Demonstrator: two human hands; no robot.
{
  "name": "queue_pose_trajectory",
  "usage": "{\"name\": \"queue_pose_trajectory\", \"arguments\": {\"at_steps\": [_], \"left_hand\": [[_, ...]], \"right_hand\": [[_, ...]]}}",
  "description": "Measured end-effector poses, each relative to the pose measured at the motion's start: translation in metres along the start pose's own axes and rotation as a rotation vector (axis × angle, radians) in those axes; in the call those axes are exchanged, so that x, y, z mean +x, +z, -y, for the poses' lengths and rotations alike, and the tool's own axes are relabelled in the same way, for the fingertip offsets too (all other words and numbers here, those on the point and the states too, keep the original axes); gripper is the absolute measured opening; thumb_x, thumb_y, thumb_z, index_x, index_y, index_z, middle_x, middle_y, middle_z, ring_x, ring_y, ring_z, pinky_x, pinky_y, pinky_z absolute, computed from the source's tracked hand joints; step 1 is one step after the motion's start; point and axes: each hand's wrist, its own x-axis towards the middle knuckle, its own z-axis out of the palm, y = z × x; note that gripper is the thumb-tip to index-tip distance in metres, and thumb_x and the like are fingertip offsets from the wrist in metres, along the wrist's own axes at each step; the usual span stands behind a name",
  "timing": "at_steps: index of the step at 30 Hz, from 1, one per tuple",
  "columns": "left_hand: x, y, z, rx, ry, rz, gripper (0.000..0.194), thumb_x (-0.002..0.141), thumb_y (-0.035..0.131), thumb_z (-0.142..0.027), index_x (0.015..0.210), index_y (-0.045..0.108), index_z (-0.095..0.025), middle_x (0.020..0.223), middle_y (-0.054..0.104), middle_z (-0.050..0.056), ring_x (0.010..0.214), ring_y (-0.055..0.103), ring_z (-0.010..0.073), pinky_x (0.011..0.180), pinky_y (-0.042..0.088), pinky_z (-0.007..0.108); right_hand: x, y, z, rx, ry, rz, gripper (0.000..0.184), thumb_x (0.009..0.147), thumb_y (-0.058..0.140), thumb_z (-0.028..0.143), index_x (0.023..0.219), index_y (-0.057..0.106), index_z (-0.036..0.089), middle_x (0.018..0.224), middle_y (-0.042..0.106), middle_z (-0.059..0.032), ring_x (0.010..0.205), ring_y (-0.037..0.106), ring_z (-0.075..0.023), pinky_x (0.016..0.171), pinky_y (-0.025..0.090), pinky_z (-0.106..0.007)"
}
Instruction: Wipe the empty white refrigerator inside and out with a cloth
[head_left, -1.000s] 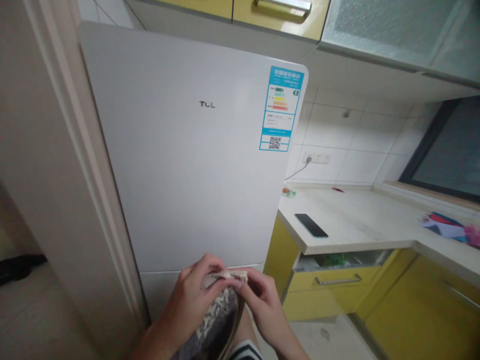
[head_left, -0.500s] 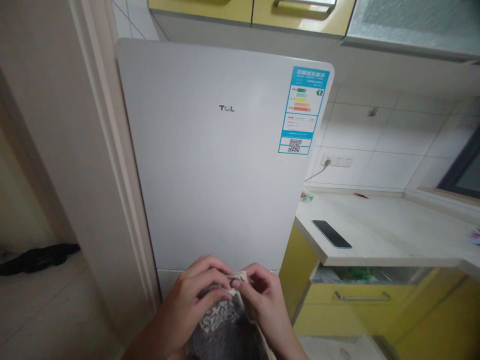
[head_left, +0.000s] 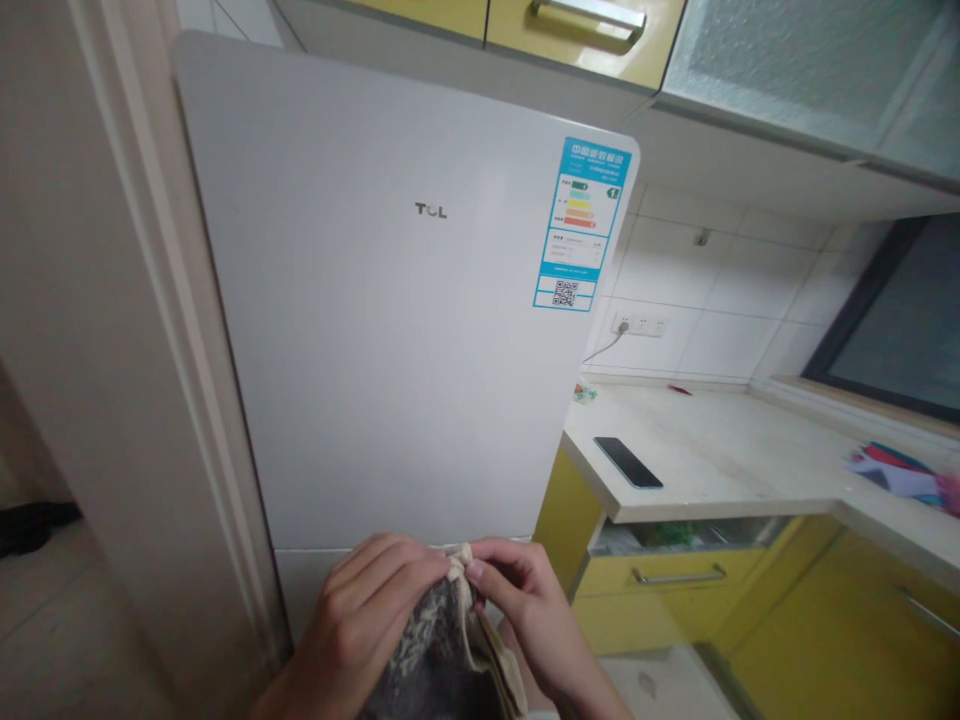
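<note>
Low in the view, I hold a dark grey patterned cloth (head_left: 435, 650) with a cream-coloured trim. I cannot tell what kind of article it is, since its lower part runs out of the frame. My left hand (head_left: 367, 610) is closed on its upper edge, with the fingers bent over the trim. Pinched between thumb and forefinger of my right hand (head_left: 529, 600) is the same cream edge, right beside the left fingertips. A fold of the trim hangs under the right hand.
A white refrigerator (head_left: 375, 350) stands directly in front. On the right, a pale countertop (head_left: 720, 450) holds a phone (head_left: 628, 462) and some colourful items (head_left: 900, 472). Yellow drawers (head_left: 660, 610) are below it, and yellow cupboards (head_left: 585, 40) hang above. A door frame (head_left: 172, 350) rises on the left.
The view has turned slightly right, showing more of the counter. My left fingers have drawn together at the cream edge, close to the right fingertips, and the trim's fold has opened out more.
</note>
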Motion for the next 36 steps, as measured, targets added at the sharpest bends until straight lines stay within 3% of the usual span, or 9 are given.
{"name": "queue_pose_trajectory", "arguments": {"at_steps": [4, 7, 10, 15, 20, 23, 29, 32, 36], "left_hand": [[-0.005, 0.000, -0.002, 0.026, 0.051, -0.001, 0.034, 0.109, 0.058, -0.013, 0.137, 0.073, -0.024, 0.111, 0.084, 0.006, 0.105, 0.080, 0.0185, 0.096, 0.061, 0.025], [-0.007, 0.002, -0.003, 0.016, -0.016, -0.020, 0.030, 0.106, 0.063, -0.012, 0.128, 0.076, -0.027, 0.109, 0.083, 0.004, 0.105, 0.080, 0.0172, 0.095, 0.061, 0.023], [-0.008, 0.003, -0.004, -0.029, -0.096, -0.021, 0.020, 0.107, 0.064, -0.015, 0.118, 0.076, -0.027, 0.109, 0.081, 0.004, 0.101, 0.079, 0.0149, 0.090, 0.062, 0.020], [-0.007, -0.006, -0.009, -0.021, -0.114, -0.012, 0.018, 0.108, 0.063, -0.014, 0.115, 0.075, -0.026, 0.100, 0.079, 0.002, 0.092, 0.077, 0.0136, 0.083, 0.060, 0.019], [-0.006, -0.013, -0.014, -0.027, -0.110, -0.028, 0.019, 0.108, 0.061, -0.013, 0.110, 0.076, -0.026, 0.093, 0.079, 0.002, 0.085, 0.075, 0.0142, 0.077, 0.060, 0.020], [-0.007, -0.010, -0.015, -0.060, -0.132, -0.018, 0.021, 0.108, 0.061, -0.013, 0.110, 0.077, -0.027, 0.092, 0.078, 0.002, 0.084, 0.075, 0.0137, 0.077, 0.059, 0.020], [-0.009, 0.003, -0.009, -0.150, -0.259, -0.014, 0.018, 0.106, 0.068, -0.019, 0.114, 0.079, -0.031, 0.091, 0.077, -0.003, 0.083, 0.076, 0.0111, 0.078, 0.057, 0.014], [-0.009, 0.009, -0.007, -0.166, -0.348, 0.059, 0.022, 0.105, 0.070, -0.023, 0.122, 0.080, -0.034, 0.100, 0.080, -0.002, 0.090, 0.078, 0.0126, 0.084, 0.058, 0.016], [-0.007, 0.013, -0.007, -0.127, -0.380, 0.137, 0.017, 0.109, 0.064, -0.028, 0.101, 0.079, -0.030, 0.101, 0.081, -0.001, 0.102, 0.077, 0.0165, 0.094, 0.055, 0.021]], "right_hand": [[-0.002, 0.004, -0.005, 0.049, -0.021, -0.057, 0.049, 0.081, 0.090, 0.066, 0.101, 0.089, 0.021, 0.086, 0.077, -0.0059, 0.074, 0.060, -0.0153, 0.073, 0.051, -0.027], [-0.003, 0.007, -0.007, 0.051, -0.047, -0.073, 0.047, 0.082, 0.090, 0.065, 0.101, 0.089, 0.021, 0.085, 0.076, -0.0049, 0.076, 0.061, -0.0157, 0.078, 0.053, -0.028], [-0.001, 0.010, -0.007, 0.106, -0.043, -0.008, 0.044, 0.080, 0.093, 0.063, 0.097, 0.089, 0.022, 0.087, 0.078, -0.0048, 0.082, 0.065, -0.0168, 0.084, 0.053, -0.029], [0.004, 0.017, -0.011, 0.194, 0.027, 0.070, 0.044, 0.070, 0.100, 0.059, 0.088, 0.087, 0.021, 0.082, 0.077, -0.0047, 0.079, 0.063, -0.0163, 0.078, 0.050, -0.027], [0.007, 0.020, -0.014, 0.152, 0.035, 0.017, 0.059, 0.076, 0.090, 0.073, 0.073, 0.077, 0.015, 0.068, 0.062, -0.0004, 0.070, 0.051, -0.0119, 0.071, 0.042, -0.024], [0.005, 0.020, -0.018, 0.048, -0.011, -0.001, 0.060, 0.083, 0.083, 0.075, 0.078, 0.075, 0.016, 0.069, 0.059, 0.0001, 0.070, 0.049, -0.0127, 0.067, 0.040, -0.025], [-0.010, 0.016, -0.026, -0.139, -0.179, -0.165, 0.050, 0.095, 0.073, 0.069, 0.092, 0.080, 0.020, 0.086, 0.071, -0.0051, 0.082, 0.061, -0.0193, 0.075, 0.049, -0.027], [-0.015, 0.017, -0.024, -0.179, -0.229, -0.179, 0.047, 0.100, 0.068, 0.064, 0.093, 0.079, 0.019, 0.088, 0.073, -0.0064, 0.086, 0.064, -0.0200, 0.082, 0.051, -0.028], [-0.015, 0.018, -0.032, -0.092, -0.220, -0.187, 0.049, 0.099, 0.068, 0.066, 0.097, 0.079, 0.018, 0.092, 0.074, -0.0065, 0.089, 0.065, -0.0204, 0.085, 0.052, -0.029]]}}
